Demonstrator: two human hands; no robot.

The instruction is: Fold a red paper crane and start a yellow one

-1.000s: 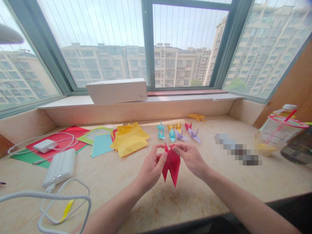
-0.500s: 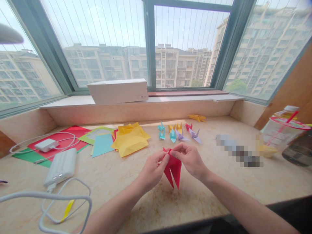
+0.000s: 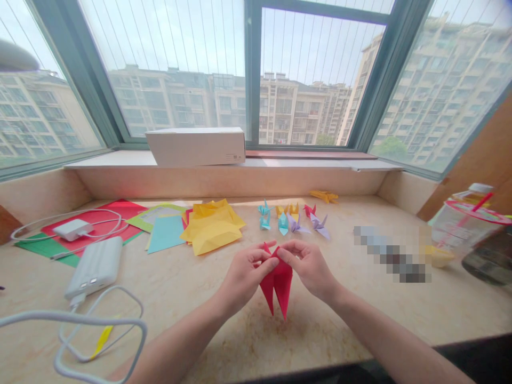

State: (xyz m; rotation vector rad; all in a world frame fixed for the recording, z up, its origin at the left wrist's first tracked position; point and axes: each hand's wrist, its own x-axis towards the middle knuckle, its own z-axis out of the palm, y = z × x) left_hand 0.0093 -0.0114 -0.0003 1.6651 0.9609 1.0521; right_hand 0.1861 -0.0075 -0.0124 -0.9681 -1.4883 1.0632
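A folded piece of red origami paper [image 3: 278, 285] hangs in the air above the stone counter [image 3: 280, 330], its two long points aimed downward. My left hand [image 3: 242, 277] pinches its upper left part between thumb and fingers. My right hand [image 3: 310, 266] pinches the upper right part, fingertips almost touching the left hand's. Behind the hands stands a row of several small finished paper cranes [image 3: 292, 218] in blue, yellow, red and purple.
A heap of yellow paper [image 3: 212, 226] and flat coloured sheets [image 3: 116, 224] lie at the back left. A white power bank [image 3: 94, 266], charger [image 3: 72, 229] and cables [image 3: 96, 320] sit left. A white box [image 3: 196, 145] rests on the sill. A plastic cup [image 3: 460, 224] stands far right.
The red paper's points have swung from slanting to hanging straight down. Both hands have drawn closer together at its top and sunk a little toward me.
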